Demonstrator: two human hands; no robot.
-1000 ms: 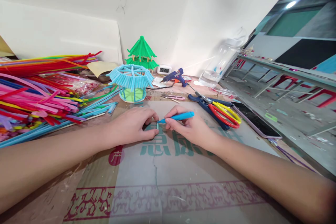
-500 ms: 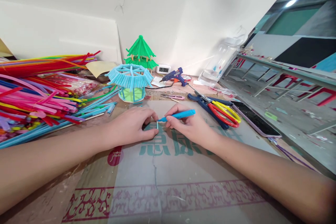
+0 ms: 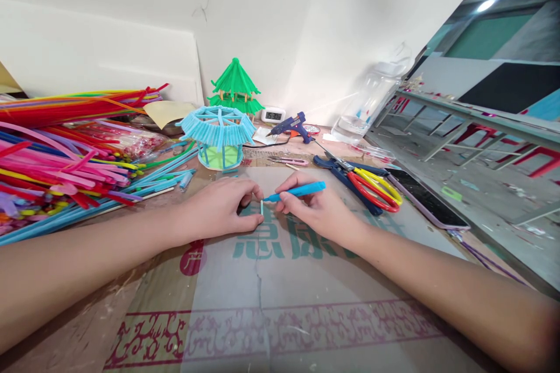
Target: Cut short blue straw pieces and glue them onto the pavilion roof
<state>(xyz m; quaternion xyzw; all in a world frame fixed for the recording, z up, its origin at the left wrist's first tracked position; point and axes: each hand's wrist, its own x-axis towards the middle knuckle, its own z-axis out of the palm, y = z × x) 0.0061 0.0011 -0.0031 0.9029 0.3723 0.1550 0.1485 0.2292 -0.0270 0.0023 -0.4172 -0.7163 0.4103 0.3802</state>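
Note:
My right hand [image 3: 312, 204] is closed round a blue marker pen [image 3: 301, 189], its tip pointing left. That tip is at the upper end of a short thin stick [image 3: 261, 208], pale with some blue on it. My left hand [image 3: 225, 204] pinches the stick lengthwise between thumb and forefinger, low over the covered work surface. Beyond my left hand stands a light blue pipe-cleaner pavilion [image 3: 219, 137] with a green base, and behind it a green tiered pipe-cleaner roof [image 3: 235, 84].
Bundles of coloured pipe cleaners [image 3: 65, 163] fill the left side. At the back are a digital clock [image 3: 273, 114], a glue gun [image 3: 292, 126] and a clear plastic bottle [image 3: 365, 102]. Red-and-yellow-handled scissors [image 3: 371, 186], blue-handled pliers [image 3: 335, 172] and a phone [image 3: 426, 198] lie on the right.
Almost nothing differs. The marker tip has shifted very slightly at the stick's upper end, and the view has moved a touch.

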